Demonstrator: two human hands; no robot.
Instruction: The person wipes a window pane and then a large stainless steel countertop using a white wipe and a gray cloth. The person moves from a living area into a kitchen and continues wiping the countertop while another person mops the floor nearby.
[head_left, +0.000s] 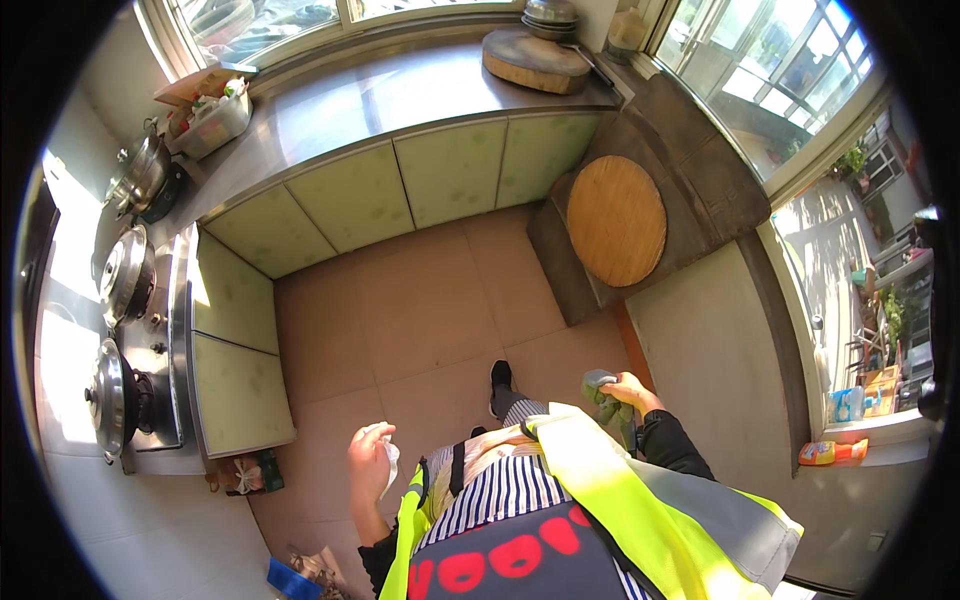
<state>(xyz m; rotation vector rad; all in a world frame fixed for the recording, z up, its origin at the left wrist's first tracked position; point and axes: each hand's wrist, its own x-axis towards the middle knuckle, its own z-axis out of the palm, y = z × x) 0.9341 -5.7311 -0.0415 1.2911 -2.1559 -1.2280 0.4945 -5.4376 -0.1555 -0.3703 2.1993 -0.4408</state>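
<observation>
Low in the head view, my left hand (370, 454) is closed around a crumpled white tissue or cloth (391, 466), part of which hangs below the fingers. My right hand (628, 391) grips a bunched grey-green cloth (611, 405), held out beside the pale wall under the window. Both hands are over the tiled floor, apart from each other, on either side of my yellow reflective vest and striped clothing. Beyond the right hand, a round wooden board (616, 221) lies on a dark brown surface.
A steel counter (360, 105) over green cabinets holds a thick round chopping block (534, 61) and a plastic bin (216, 124). Lidded pans (127, 274) sit on the stove at left. An orange spray bottle (832, 452) lies on the right windowsill. A blue container (291, 579) stands at lower left.
</observation>
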